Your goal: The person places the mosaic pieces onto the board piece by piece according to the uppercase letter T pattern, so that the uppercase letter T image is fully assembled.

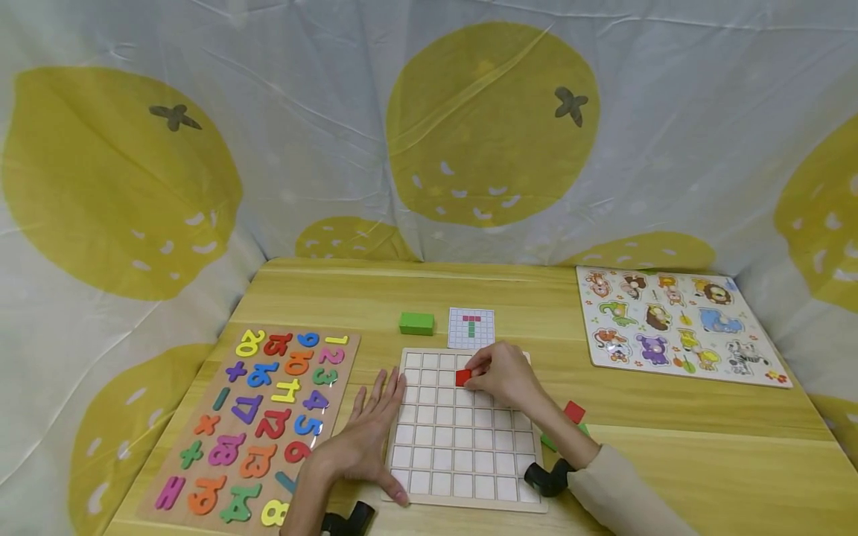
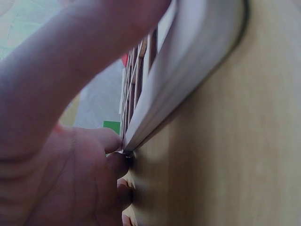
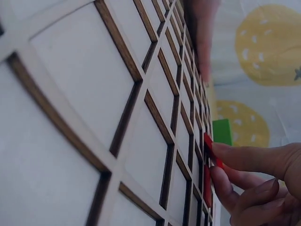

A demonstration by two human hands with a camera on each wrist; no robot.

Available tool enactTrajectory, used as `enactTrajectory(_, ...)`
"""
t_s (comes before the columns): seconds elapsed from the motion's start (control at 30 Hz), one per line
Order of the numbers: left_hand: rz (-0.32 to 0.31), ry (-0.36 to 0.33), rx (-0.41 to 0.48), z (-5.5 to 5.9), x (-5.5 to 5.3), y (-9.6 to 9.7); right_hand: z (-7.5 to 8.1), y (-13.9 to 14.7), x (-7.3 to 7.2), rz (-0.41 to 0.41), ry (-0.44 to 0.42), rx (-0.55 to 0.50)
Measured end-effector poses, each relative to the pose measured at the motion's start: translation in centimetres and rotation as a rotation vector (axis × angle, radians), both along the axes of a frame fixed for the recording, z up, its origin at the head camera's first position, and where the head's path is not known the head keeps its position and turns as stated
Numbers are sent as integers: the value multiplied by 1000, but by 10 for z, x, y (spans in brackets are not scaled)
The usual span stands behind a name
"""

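Observation:
My right hand [image 1: 506, 376] pinches a small red square block [image 1: 463, 378] between thumb and fingers, over the upper part of a wooden grid board [image 1: 462, 505]. In the right wrist view the held block [image 3: 208, 141] tilts at the fingertips, and a second red block [image 3: 207, 186] shows low in the grid beside it; the hand covers that spot in the head view. My left hand [image 1: 358, 447] lies spread along the board's left side, fingertips at the edge and thumb at the near left corner. In the left wrist view, fingers [image 2: 117, 165] touch the board's side [image 2: 164, 94].
Beyond the board are a green block [image 1: 417, 324] and a pattern card [image 1: 471, 328] with a pink-and-green T. Red [image 1: 573, 412] and green blocks lie by my right forearm. A number puzzle [image 1: 224, 402] is left, an animal puzzle [image 1: 677, 327] far right.

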State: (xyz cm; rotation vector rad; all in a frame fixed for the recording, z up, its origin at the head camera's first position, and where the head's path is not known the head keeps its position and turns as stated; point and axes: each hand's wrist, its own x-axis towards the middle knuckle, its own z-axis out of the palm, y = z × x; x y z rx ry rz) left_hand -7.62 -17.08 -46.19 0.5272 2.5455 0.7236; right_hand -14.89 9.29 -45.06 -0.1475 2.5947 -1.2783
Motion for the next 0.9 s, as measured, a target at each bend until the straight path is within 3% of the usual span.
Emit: enactTrajectory(0.9, 5, -11, 5, 0, 0, 0, -7, 6, -3, 23, 15, -53)
